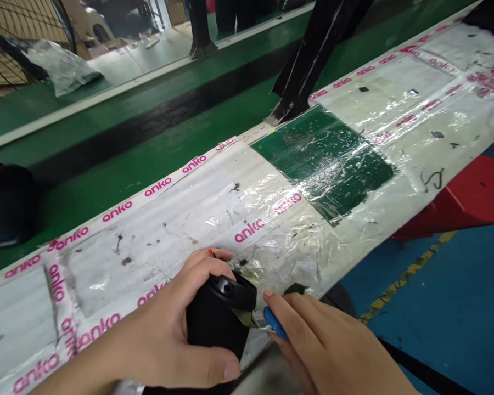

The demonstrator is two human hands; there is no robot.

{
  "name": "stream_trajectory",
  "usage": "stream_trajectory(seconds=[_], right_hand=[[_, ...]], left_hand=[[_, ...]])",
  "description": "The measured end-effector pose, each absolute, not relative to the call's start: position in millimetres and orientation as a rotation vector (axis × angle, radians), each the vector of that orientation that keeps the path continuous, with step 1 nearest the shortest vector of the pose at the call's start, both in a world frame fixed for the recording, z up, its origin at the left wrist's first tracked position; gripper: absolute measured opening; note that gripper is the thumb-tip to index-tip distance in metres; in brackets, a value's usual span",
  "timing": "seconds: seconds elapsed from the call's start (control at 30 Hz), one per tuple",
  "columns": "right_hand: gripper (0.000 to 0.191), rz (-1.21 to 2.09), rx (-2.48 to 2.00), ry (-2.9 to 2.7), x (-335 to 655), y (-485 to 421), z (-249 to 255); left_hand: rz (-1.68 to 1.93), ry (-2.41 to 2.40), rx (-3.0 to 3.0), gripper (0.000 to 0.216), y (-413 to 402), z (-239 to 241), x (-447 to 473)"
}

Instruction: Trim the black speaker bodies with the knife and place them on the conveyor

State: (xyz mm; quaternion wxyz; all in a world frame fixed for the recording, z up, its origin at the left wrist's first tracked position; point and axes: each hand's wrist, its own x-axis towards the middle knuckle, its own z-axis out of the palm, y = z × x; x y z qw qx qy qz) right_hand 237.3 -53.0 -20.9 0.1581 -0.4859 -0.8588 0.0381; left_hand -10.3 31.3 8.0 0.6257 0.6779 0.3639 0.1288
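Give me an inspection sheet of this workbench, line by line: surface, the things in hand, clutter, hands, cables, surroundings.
Surface: long white bench patched with clear film and pink "anko" tape; green patch under film.
Job's things: black rounded part at the bench's near edge; small blue-handled tool against it.
Clutter: small dark specks and scraps on the film.
Hands: left hand wraps the black part; right hand holds the blue tool.
Cables: nothing seen.
Surroundings: green conveyor behind, black object on it; red part below; blue floor.
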Motion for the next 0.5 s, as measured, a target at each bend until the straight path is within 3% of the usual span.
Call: stream_trajectory(seconds=[0.3,0.5], right_hand=[[0.031,0.255,-1.41,-2.469,238.4,-62.2,-23.0],[0.04,0.163,-1.41,-2.525,239.2,-63.6,-16.7]], left_hand=[[0.274,0.83,1.561,0.059,31.3,7.4,-10.9],[0.272,0.834,1.563,0.06,30.7,8.5,-10.2]])
